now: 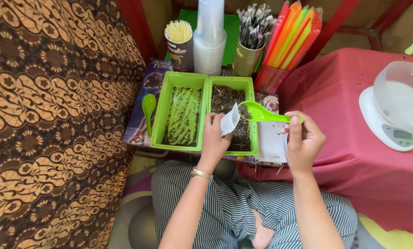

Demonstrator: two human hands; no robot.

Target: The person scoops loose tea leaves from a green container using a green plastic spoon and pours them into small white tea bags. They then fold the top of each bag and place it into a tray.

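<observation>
My left hand (213, 140) holds a small white paper pouch (229, 121) open over the right green tray (252, 138), which is full of dark dried leaves. My right hand (303, 138) grips the handle of a green plastic spoon (261, 113). The spoon's bowl carries some of the dark leaves and touches the pouch's mouth. The left green tray (160, 124) beside it is mostly scraped bare, with dark crumbs along its sides. A second green spoon (148, 107) lies to the left of that tray.
Behind the trays stand a stack of clear cups (210, 39), a cup of yellow straws (179, 44), a cup of wrapped straws (250, 46) and a bundle of coloured straws (289, 39). A white kitchen scale (387, 129) with a clear bowl (402, 99) sits right on red cloth (354, 161). Patterned fabric (54, 124) hangs left.
</observation>
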